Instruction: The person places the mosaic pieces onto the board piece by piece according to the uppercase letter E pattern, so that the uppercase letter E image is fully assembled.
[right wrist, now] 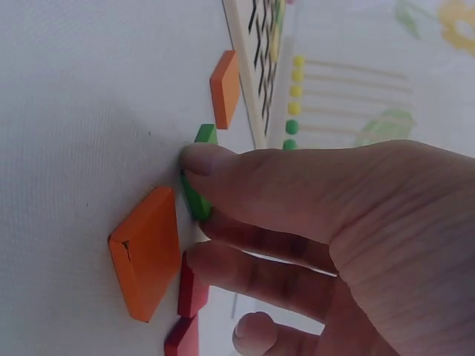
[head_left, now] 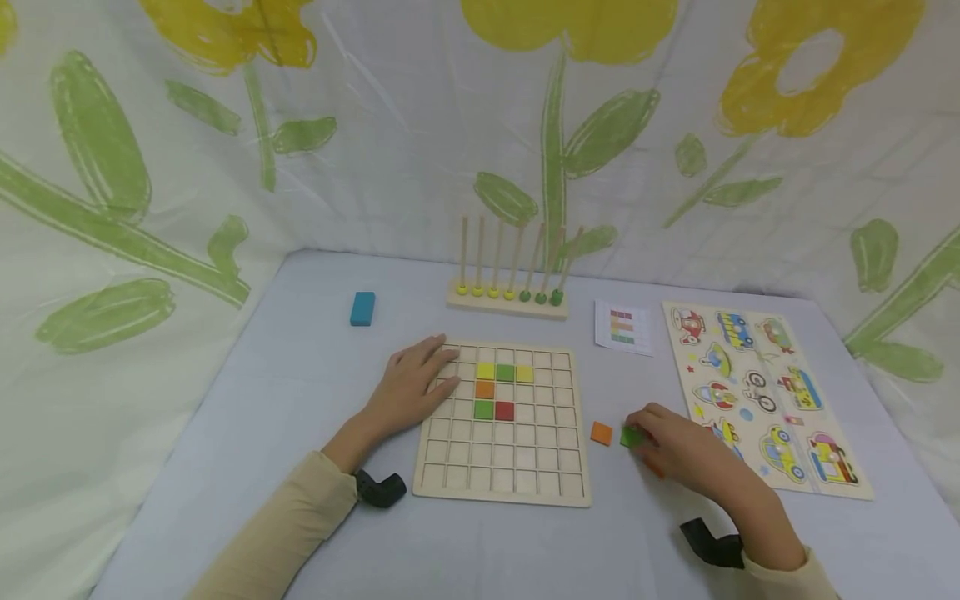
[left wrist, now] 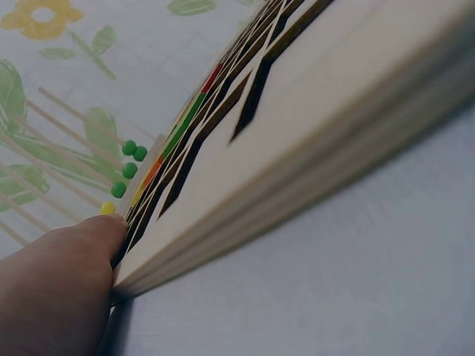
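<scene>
My left hand (head_left: pixel 411 382) rests at the left edge of a wooden grid board (head_left: pixel 501 498), fingers spread over its upper left corner. In the left wrist view the thumb (left wrist: pixel 67 271) lies against the board's edge. Yellow, green, orange and red square tiles (head_left: pixel 505 411) sit in some of the cells. Right of the board, my right hand (head_left: pixel 678 446) pinches a green tile (right wrist: pixel 198 204) between thumb and fingers, low at the table. One orange tile (head_left: pixel 602 432) lies between that hand and the board. Another orange tile (right wrist: pixel 148 252) and red tiles (right wrist: pixel 193 289) lie by the fingers.
Behind the board stands a peg rack (head_left: pixel 506 307) with yellow and green beads. A printed pattern card (head_left: pixel 624 327) lies to its right. A picture puzzle board (head_left: pixel 772 400) is at the right, and a blue block (head_left: pixel 362 308) at the back left.
</scene>
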Action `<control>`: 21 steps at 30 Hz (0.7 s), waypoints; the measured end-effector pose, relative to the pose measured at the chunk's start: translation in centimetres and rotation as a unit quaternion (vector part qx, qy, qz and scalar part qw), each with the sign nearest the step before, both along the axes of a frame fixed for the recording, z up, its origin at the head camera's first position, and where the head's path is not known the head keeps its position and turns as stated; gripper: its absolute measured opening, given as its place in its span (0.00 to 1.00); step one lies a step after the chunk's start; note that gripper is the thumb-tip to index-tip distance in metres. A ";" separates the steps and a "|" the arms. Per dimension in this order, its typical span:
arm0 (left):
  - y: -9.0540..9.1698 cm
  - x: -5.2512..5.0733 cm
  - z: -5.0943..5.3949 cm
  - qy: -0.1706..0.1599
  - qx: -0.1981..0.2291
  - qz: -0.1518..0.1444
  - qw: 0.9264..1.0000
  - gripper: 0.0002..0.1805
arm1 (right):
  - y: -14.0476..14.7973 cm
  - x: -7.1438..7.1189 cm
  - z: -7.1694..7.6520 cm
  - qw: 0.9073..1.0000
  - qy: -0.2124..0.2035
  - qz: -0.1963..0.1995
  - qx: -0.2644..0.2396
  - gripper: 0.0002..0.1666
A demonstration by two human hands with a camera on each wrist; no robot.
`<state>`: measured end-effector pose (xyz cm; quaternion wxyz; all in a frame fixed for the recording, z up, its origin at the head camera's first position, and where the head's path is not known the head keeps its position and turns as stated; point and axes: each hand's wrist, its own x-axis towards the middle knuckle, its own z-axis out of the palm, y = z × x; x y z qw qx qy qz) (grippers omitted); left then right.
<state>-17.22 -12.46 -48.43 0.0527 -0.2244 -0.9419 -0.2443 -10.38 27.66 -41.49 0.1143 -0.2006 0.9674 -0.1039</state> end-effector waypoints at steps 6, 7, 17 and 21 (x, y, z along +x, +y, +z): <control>-0.1 0.0 -0.1 0.003 -0.001 0.000 1.000 0.28 | -0.4 0.0 0.0 1.000 0.027 0.012 0.004 0.16; 0.0 0.0 -0.1 0.003 -0.001 -0.001 1.000 0.28 | -0.4 -0.1 0.1 1.000 0.027 0.009 0.004 0.16; -0.1 -0.1 -0.2 -0.003 0.000 0.002 1.000 0.28 | -2.1 -1.1 1.1 1.000 0.018 0.010 -0.015 0.15; 0.0 -0.1 -0.2 -0.004 -0.003 0.004 1.000 0.28 | -3.5 -1.4 1.2 0.999 0.018 0.026 -0.022 0.14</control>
